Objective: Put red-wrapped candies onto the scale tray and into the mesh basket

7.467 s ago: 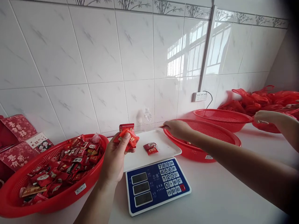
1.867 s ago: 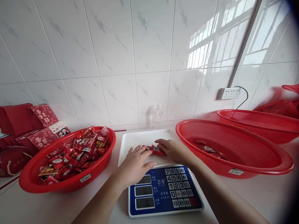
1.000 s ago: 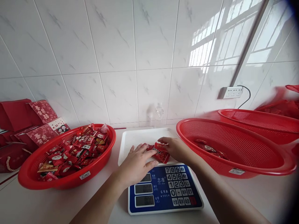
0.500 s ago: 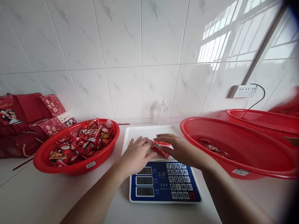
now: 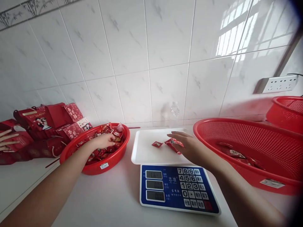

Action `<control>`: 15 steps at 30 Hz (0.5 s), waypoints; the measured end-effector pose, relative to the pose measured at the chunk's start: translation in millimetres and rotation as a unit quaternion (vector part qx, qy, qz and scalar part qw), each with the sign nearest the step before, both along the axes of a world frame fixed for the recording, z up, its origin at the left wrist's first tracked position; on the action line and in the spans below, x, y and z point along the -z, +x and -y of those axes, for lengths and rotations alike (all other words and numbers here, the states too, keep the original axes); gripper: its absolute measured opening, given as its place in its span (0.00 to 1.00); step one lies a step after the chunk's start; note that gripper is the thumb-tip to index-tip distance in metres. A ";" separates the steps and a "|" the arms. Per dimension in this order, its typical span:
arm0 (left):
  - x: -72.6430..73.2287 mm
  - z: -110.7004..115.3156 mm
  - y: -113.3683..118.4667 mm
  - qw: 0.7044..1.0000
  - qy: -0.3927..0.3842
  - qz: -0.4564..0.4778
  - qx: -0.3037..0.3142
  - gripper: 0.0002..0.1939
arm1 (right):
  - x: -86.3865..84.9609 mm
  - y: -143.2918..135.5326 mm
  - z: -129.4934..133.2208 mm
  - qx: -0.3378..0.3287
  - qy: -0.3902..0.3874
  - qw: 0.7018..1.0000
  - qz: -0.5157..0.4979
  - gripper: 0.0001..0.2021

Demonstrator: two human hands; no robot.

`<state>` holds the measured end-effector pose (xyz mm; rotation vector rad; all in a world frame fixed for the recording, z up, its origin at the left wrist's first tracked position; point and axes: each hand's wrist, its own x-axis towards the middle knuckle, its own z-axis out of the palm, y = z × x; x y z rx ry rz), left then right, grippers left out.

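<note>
Inside the left red basket, my left hand rests on red-wrapped candies, its fingers reaching over them and not closed round any that I can see. My right hand is over the right part of the white pan of a digital scale, fingers stretched out. Partly under these fingers lies a larger red candy packet; whether they touch it I cannot tell. A small red candy lies apart on the pan. The scale's blue panel faces me.
A larger red basket with several packets stands right of the scale, another red basket behind it. Red gift bags line the far left, where another person's hand holds one. A clear bottle stands near the tiled wall.
My left hand has moved from the scale pan left into the candy basket. My right hand stays over the pan, with the packet and small candy now uncovered. The view has turned left.
</note>
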<state>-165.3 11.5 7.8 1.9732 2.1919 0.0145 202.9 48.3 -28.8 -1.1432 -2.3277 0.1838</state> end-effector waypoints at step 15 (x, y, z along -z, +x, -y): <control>45.9 -24.3 -47.3 0.993 -0.003 -0.104 -0.061 0.43 | -12.0 -3.4 12.7 0.011 0.018 0.999 -0.026 0.18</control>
